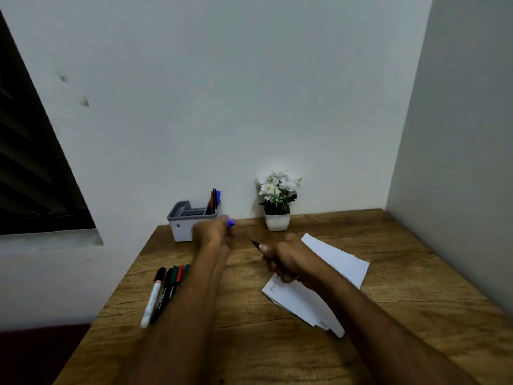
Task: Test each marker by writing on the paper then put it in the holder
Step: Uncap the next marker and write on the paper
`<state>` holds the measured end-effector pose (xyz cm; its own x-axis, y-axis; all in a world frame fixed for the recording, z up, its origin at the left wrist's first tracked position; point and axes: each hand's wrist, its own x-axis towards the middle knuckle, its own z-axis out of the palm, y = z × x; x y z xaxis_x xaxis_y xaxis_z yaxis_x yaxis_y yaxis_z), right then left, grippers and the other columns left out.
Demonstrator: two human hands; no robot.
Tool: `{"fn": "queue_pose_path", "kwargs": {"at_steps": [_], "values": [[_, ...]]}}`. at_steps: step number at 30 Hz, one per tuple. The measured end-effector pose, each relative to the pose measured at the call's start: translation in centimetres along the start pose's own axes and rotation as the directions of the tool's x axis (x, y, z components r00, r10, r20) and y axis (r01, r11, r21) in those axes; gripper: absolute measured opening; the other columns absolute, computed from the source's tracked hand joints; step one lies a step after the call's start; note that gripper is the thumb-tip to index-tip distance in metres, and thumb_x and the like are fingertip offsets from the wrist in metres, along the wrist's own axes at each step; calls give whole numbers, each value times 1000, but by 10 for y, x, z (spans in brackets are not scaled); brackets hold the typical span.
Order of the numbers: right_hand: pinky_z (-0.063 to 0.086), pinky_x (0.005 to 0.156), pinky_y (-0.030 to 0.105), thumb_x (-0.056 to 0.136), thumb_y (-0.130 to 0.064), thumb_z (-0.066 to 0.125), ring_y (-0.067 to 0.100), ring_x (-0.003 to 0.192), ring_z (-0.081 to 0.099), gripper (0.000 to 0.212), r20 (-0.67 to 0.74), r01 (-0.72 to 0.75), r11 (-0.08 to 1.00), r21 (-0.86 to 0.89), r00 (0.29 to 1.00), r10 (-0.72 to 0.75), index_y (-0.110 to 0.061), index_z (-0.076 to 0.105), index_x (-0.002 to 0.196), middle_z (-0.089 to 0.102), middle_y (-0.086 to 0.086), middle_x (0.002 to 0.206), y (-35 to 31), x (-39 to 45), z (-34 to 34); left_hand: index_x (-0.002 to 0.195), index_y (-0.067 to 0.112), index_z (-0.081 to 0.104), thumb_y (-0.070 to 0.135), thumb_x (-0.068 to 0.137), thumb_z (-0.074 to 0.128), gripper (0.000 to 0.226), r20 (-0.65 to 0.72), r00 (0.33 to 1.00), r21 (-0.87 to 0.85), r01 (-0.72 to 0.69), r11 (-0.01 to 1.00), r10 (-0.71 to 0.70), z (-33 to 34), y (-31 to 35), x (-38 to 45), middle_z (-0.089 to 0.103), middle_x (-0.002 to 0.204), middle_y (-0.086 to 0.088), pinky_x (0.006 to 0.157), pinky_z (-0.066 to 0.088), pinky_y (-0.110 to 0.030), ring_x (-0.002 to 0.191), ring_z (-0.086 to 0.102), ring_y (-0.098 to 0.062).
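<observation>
My right hand (286, 259) grips an uncapped marker (259, 245) above the white paper (333, 262), its tip pointing left toward my other hand. My left hand (212, 230) is blurred and holds a blue cap (230, 223) just in front of the grey and white holder (184, 225). Three markers (213, 201) stand in the holder's right compartment. Several loose markers (163, 290) lie in a row on the table at the left. Some blue writing shows on the paper's near left corner.
A small white pot of white flowers (277, 202) stands against the wall right of the holder. The wooden table (249, 343) meets walls at the back and right. Its left edge drops off beside the loose markers.
</observation>
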<state>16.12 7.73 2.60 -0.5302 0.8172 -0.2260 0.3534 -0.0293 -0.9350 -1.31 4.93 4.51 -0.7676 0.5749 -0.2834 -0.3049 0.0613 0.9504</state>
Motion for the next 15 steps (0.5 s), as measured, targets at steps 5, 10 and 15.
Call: {"fn": "queue_pose_path", "kwargs": {"at_steps": [5,10,15], "values": [[33,45,25,104,-27,59,15,45,43,37,-108,89,990,110,991,-77,3,67,85,53,18,69,20,5,-20,85,14,76,24,77,84,15,78,970,356,-244,902,232,-6,-3,22,73,78,-5,63,55,-22,68,68,-15],[51,49,29,105,-10,53,20,54,60,24,-80,124,966,228,991,-109,8,68,102,66,15,70,15,4,-20,93,20,79,31,74,85,22,302,911,648,-412,641,280,19,-35,2,76,89,1,75,55,-26,83,69,-14],[59,51,32,99,-2,64,28,59,69,20,-140,232,919,319,970,-196,-8,63,117,75,21,88,29,-1,-30,87,19,79,28,67,89,24,343,887,744,-457,487,308,23,-61,0,76,89,5,68,49,-23,82,65,-6]]}}
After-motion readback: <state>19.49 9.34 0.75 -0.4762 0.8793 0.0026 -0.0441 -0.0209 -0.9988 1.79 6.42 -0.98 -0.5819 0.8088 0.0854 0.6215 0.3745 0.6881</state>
